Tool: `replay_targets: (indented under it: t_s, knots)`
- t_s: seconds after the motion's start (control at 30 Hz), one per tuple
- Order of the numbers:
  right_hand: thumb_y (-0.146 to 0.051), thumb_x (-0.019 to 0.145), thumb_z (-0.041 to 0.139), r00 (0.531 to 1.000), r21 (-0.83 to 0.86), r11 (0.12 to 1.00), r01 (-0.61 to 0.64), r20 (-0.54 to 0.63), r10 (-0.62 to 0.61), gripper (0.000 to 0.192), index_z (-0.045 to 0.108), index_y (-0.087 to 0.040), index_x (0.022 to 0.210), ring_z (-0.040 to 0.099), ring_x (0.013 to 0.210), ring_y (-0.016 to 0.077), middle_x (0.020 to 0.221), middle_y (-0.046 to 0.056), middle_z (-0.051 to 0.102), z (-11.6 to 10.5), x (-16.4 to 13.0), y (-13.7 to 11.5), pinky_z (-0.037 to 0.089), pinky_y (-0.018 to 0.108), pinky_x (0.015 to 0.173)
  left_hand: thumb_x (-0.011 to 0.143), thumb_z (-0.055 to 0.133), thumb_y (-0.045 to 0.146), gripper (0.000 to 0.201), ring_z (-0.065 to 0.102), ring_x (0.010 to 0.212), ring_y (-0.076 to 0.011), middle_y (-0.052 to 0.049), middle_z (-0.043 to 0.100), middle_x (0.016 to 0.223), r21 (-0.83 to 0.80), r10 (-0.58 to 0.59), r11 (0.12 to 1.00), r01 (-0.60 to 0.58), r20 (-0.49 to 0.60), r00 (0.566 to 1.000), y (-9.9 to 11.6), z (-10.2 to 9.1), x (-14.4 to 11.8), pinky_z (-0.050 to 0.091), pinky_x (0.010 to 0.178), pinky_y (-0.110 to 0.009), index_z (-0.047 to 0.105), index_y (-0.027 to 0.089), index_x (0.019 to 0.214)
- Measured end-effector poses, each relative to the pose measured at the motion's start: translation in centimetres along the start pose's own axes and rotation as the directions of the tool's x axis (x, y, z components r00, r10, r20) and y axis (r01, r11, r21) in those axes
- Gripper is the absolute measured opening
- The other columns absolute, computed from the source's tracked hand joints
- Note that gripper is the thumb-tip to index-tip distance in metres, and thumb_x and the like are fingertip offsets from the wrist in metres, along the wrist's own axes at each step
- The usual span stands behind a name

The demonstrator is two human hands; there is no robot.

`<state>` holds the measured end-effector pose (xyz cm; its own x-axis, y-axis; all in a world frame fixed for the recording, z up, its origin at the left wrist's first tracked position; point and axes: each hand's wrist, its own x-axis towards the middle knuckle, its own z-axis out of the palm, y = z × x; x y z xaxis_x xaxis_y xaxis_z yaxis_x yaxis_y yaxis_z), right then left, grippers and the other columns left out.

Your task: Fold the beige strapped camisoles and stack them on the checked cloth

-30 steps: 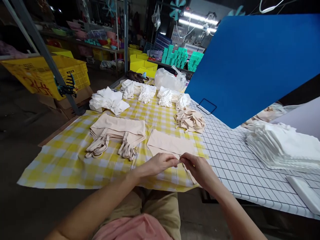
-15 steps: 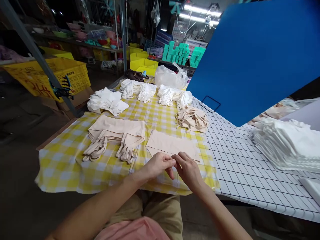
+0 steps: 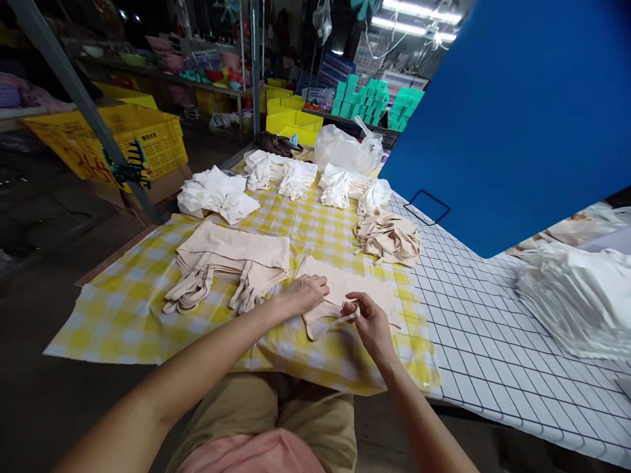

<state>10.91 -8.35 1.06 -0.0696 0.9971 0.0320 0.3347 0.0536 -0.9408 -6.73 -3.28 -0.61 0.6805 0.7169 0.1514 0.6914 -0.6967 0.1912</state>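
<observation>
You're pressing left hand (image 3: pixel 306 293) flat on beige folded fabric garment (image 3: pixel 345 289), right hand (image 3: pixel 367 322) pinching its thin strap (image 3: pixel 335 318); tugging harder probably skewing fold.

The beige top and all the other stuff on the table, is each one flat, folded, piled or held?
Beige top: flat on the checked cloth.
Strap: pinched in the right hand.
Left hand: pressing on the top.
Beige stack: folded, straps hanging out.
Beige heap: crumpled.
White piles: bunched.
Plastic bag: puffed.
</observation>
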Motion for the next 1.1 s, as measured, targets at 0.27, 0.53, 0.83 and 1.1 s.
replay_targets:
  t_s: [0.27, 0.53, 0.83, 1.1]
  knots:
    - [-0.037, 0.067, 0.054, 0.995, -0.061, 0.993, -0.100, 0.008, 0.101, 0.022, 0.057, -0.016, 0.075, 0.058, 0.063, 0.0188, 0.064, 0.004, 0.062, 0.5, 1.4, 0.5, 0.044, 0.028, 0.056, 0.082, 0.050, 0.015, 0.012, 0.054, 0.090, -0.0182, -0.005, 0.059, 0.091, -0.079, -0.117, 0.990, 0.116, -0.008, 0.993, -0.1, -0.5, 0.9, 0.043, 0.074, -0.028, 0.062, 0.016, 0.081]
    - [-0.017, 0.067, 0.044, 0.976, -0.627, 0.749, 0.212, 0.169, -0.135, 0.014, 0.057, -0.017, 0.072, 0.050, 0.056, 0.0151, 0.063, 0.003, 0.060, 1.4, 3.3, 0.3, 0.034, 0.024, 0.055, 0.082, 0.053, 0.020, 0.013, 0.051, 0.092, -0.0177, -0.004, 0.058, 0.089, -0.306, -0.211, 0.930, 0.203, 0.007, 0.978, -0.9, -0.4, 1.4, 0.041, 0.078, -0.028, 0.065, 0.016, 0.079]
    - [-0.010, 0.068, 0.042, 0.956, -0.725, 0.624, 0.292, 0.248, -0.159, 0.015, 0.055, -0.018, 0.071, 0.050, 0.054, 0.0147, 0.061, 0.003, 0.060, 1.7, 4.6, 0.3, 0.030, 0.022, 0.053, 0.085, 0.053, 0.027, 0.019, 0.051, 0.090, -0.0181, -0.005, 0.057, 0.086, -0.266, -0.178, 0.949, 0.170, -0.003, 0.984, -1.1, -0.2, 1.6, 0.041, 0.075, -0.028, 0.065, 0.015, 0.076]
    - [-0.003, 0.070, 0.038, 0.927, -0.740, 0.566, 0.364, 0.345, -0.145, 0.025, 0.058, -0.016, 0.073, 0.052, 0.060, 0.0149, 0.069, 0.005, 0.062, 1.3, 5.7, -0.5, 0.031, 0.022, 0.056, 0.085, 0.053, 0.032, 0.023, 0.051, 0.090, -0.0185, -0.005, 0.057, 0.086, -0.241, -0.168, 0.957, 0.162, -0.004, 0.986, -1.3, 0.1, 1.7, 0.041, 0.073, -0.028, 0.065, 0.015, 0.077]
